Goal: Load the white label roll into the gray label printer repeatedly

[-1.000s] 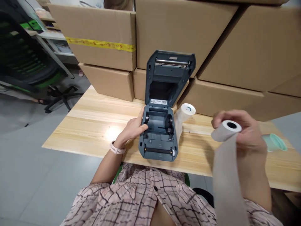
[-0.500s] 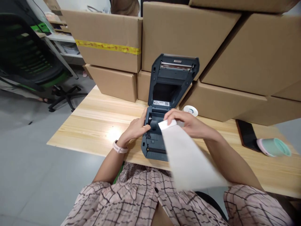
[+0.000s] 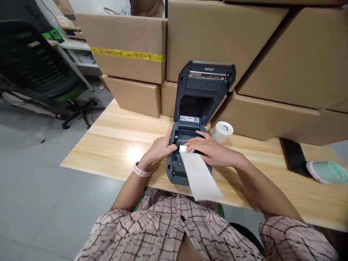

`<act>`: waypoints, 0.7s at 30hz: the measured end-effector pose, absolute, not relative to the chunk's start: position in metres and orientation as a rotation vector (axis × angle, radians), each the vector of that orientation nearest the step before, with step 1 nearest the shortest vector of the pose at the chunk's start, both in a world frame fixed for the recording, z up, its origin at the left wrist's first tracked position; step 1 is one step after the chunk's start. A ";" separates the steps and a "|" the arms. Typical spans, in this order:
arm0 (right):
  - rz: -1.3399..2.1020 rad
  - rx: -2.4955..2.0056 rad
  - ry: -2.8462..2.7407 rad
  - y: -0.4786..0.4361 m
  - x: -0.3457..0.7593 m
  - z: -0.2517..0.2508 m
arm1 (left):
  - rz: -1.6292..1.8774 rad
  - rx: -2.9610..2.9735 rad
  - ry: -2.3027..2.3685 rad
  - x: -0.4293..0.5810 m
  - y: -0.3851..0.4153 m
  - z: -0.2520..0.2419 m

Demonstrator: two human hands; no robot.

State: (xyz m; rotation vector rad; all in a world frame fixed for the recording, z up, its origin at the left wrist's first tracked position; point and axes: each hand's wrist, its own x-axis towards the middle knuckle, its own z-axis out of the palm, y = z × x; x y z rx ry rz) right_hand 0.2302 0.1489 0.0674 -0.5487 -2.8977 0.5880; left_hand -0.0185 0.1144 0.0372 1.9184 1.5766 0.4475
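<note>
A dark grey label printer (image 3: 202,94) stands on the wooden table (image 3: 119,141) with its lid tilted up. My right hand (image 3: 210,149) holds a white paper roll (image 3: 183,148) down inside the printer's open bay. The roll's loose strip (image 3: 199,177) trails over the printer's front toward me. My left hand (image 3: 160,146) grips the printer's left side wall, its thumb at the roll holder. A pale watch sits on that wrist.
A second white roll (image 3: 223,130) stands just right of the printer. A black phone (image 3: 293,157) and a mint-and-pink cylinder (image 3: 327,172) lie at the table's right. Stacked cardboard boxes (image 3: 217,40) wall the back. A black office chair (image 3: 35,72) stands left.
My right hand brought the roll from the right and lowered it into the printer bay. The loose strip now hangs shorter over the front. My left hand stayed on the printer.
</note>
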 end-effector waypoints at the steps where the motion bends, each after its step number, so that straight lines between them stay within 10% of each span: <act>1: 0.592 -0.564 -2.887 0.145 0.231 0.067 | 0.449 1.921 1.575 -0.018 0.114 0.038; 21: 0.102 -0.667 -2.579 0.047 0.217 0.038 | 0.523 1.880 1.548 -0.020 0.115 0.033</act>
